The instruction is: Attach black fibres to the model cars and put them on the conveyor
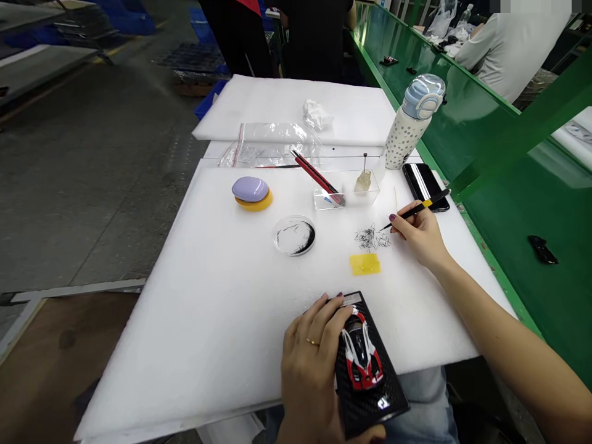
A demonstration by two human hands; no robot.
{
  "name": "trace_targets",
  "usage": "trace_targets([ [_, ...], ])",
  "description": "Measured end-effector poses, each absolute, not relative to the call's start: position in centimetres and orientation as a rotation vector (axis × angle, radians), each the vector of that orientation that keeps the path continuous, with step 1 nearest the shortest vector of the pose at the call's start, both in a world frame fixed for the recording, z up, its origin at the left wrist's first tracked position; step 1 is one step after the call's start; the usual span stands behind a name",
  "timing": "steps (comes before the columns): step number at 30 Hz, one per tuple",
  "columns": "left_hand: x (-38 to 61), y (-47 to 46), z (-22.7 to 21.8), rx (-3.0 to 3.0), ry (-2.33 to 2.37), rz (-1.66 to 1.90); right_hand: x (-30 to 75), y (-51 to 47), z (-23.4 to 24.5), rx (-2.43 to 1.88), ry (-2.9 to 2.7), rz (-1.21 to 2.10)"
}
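Toy car [363,353]: on a black base [391,394], held by left fingers [319,322] at the tabletop's [208,308] near edge.
Black tool [419,208]: gripped by right fingers [404,226].
Black bits [369,237]: by the tool, likely being picked at.
Next move: steady touch likely needed.

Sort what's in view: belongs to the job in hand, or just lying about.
Likely part of the job:
toy car on black base, in left hand
pointed tool, in right hand
black slivers
dish of similar slivers

Apparently just lying about:
phone
drink bottle
crumpled white wad
plastic bag
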State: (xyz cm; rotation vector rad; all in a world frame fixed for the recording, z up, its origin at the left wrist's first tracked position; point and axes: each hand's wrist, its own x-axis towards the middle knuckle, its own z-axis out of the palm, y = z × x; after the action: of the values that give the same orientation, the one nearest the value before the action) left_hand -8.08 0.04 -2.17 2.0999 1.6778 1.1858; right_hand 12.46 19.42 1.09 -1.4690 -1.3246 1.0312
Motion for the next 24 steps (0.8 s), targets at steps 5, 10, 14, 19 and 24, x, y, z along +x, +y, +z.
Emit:
trace_targets([
  [5, -7.95, 0.05, -2.09, 2.083, 1.665, 1.205, 12.64, 19.72, 0.96, -1.519, -1.363, 1.06],
  [10, -7.94, 0.12, -2.12, 2.1, 1.665, 1.216, 12.69, 19.87, 0.84, -1.531, -1.433, 1.049],
  [14, -7.97, 0.2, -2.24, 2.103, 1.691, 1.184, 12.68, 19.94, 0.65, -1.553, -1.457, 1.013],
  [19, -7.99, 0.29, -2.18, 2.118, 1.708, 1.202, 12.57, 19.9, 0.79, -1.565, -1.465, 0.998],
  [24, -8.12, 0.17, -2.01, 2.126, 1.69, 1.164, 12.39, 19.8, 0.97, -1.557, -1.451, 1.017],
])
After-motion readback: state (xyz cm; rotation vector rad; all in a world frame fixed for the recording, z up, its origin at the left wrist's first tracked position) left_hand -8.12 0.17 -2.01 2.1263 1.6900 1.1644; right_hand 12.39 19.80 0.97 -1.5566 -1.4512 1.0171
